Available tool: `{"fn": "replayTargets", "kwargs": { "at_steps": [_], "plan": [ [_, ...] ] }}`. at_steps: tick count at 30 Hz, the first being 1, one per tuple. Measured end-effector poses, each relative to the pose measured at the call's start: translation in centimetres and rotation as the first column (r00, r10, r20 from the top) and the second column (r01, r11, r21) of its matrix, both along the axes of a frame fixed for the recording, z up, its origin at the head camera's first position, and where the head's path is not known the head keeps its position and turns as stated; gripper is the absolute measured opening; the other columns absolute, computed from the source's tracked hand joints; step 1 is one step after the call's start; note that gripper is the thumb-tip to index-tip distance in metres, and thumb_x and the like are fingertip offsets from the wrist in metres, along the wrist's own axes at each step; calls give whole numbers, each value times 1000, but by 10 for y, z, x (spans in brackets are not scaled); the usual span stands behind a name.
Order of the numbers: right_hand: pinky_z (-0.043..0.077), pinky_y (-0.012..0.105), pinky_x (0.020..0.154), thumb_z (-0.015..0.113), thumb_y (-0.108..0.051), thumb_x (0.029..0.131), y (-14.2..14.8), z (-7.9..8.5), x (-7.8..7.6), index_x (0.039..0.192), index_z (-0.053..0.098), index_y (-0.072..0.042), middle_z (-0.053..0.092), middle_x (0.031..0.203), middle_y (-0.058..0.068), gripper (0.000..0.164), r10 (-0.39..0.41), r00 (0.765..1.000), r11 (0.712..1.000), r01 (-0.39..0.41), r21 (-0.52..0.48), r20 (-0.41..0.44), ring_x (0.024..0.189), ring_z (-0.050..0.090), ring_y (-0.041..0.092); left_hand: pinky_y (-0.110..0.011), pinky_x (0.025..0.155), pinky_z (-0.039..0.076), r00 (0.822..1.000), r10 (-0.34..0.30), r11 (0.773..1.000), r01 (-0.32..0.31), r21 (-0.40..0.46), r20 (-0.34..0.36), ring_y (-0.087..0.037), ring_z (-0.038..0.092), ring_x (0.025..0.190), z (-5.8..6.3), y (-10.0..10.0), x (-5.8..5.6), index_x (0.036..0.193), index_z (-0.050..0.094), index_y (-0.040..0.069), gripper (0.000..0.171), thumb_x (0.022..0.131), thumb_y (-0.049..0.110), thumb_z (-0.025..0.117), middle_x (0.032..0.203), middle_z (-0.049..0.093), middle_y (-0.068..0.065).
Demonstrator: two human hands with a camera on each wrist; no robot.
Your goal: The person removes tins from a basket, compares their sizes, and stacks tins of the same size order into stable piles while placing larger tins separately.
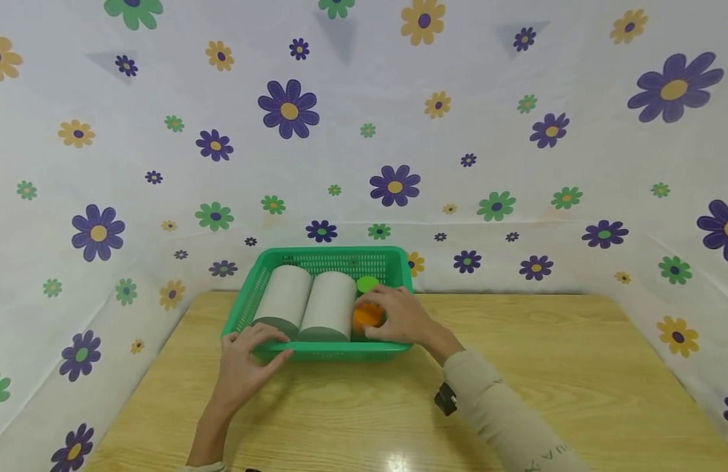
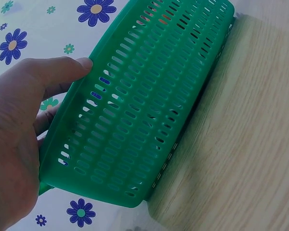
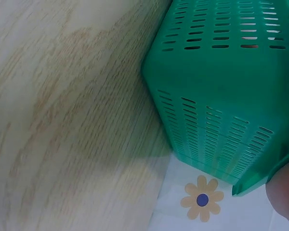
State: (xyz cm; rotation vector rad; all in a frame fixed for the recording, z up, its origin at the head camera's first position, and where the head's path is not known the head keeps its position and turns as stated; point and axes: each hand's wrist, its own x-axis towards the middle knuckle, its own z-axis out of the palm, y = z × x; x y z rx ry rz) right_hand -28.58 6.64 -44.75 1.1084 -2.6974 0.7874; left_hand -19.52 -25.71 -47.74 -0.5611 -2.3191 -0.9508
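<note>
A green plastic basket (image 1: 328,347) with slotted walls stands on the table. Two white cylinders (image 1: 331,305) lie side by side within it. My left hand (image 1: 244,370) grips the front rim near the left corner; in the left wrist view, the left thumb (image 2: 70,67) lies on the outer side and the fingers go behind the wall. At the basket's right end, my right hand (image 1: 397,316) reaches inside and holds a rounded orange object (image 1: 366,318), partly covered by the fingers. Behind it is a bright green round thing (image 1: 366,283). The right wrist view shows only an edge of the hand.
The light wooden table (image 1: 547,367) extends left, right and in front of the basket. A white cloth (image 1: 340,151) with printed flowers hangs behind and at both sides. A small black device (image 1: 445,398) is at the right sleeve. A dark bit shows at the bottom edge.
</note>
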Motion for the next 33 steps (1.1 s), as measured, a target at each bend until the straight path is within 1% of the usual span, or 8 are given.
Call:
{"fn": "replayTargets", "kwargs": {
  "at_steps": [5, 9, 12, 18, 22, 25, 29, 33],
  "plan": [
    [41, 42, 89, 73, -31, 83, -3, -3, -2, 123, 72, -20, 66, 121, 0, 42, -3, 999, 999, 1, -54, -34, 103, 59, 17, -44, 82, 21, 1000, 12, 1000, -12, -3, 3, -12, 60, 91, 1, -2, 0, 94, 74, 23, 26, 76, 13, 90, 96, 68, 14],
    [43, 40, 84, 73, -29, 82, -5, -4, -4, 123, 72, -19, 64, 122, 2, 42, -8, 998, 994, 1, -111, -59, 95, 59, 18, -45, 83, 21, 1000, 13, 1000, -13, 0, -2, -12, 60, 91, 2, -4, 0, 94, 74, 22, 26, 76, 13, 90, 96, 68, 14],
    [44, 40, 81, 75, -27, 80, -5, -4, -5, 122, 72, -19, 64, 120, 2, 42, -12, 997, 985, 0, -170, -71, 92, 59, 18, -45, 83, 21, 1000, 7, 1000, -7, 4, -10, -12, 59, 91, 2, -4, -1, 95, 75, 21, 26, 76, 12, 90, 96, 68, 13],
    [52, 44, 79, 77, -27, 80, -1, -6, -7, 122, 71, -17, 62, 118, -1, 43, -33, 997, 962, 13, -272, -68, 95, 60, 18, -45, 84, 21, 1000, -13, 1000, 13, 11, -27, -13, 60, 90, 3, -1, -3, 95, 74, 24, 27, 77, 12, 90, 96, 69, 12],
    [55, 51, 83, 78, -25, 80, 1, -7, -8, 122, 70, -14, 60, 119, 2, 44, -30, 999, 942, 15, -335, -41, 100, 60, 21, -46, 84, 22, 999, -10, 1000, 10, -4, -33, -14, 61, 90, 3, 1, -5, 95, 74, 25, 27, 77, 13, 90, 95, 69, 13],
    [54, 52, 88, 79, -23, 80, 0, -9, -5, 124, 68, -12, 60, 123, 3, 47, -26, 1000, 932, 21, -362, -9, 104, 61, 22, -46, 83, 22, 999, 3, 1000, -4, -17, -35, -13, 61, 89, 1, 0, -4, 95, 74, 26, 27, 76, 14, 90, 94, 68, 14],
    [54, 46, 94, 80, -19, 79, 0, -13, -2, 126, 64, -9, 61, 125, 3, 51, -25, 1000, 921, 24, -388, 2, 110, 62, 22, -45, 82, 22, 999, 11, 1000, -11, -16, -31, -12, 61, 88, -1, -1, -1, 94, 73, 27, 29, 75, 14, 90, 93, 67, 16],
    [54, 40, 95, 81, -13, 80, 2, -15, -2, 123, 64, -7, 63, 125, 4, 47, -12, 1000, 898, 0, -441, -26, 112, 62, 20, -45, 81, 22, 999, 4, 1000, -4, -3, -33, -11, 61, 89, -1, -1, -2, 94, 73, 28, 30, 75, 13, 90, 94, 67, 16]
  ]
}}
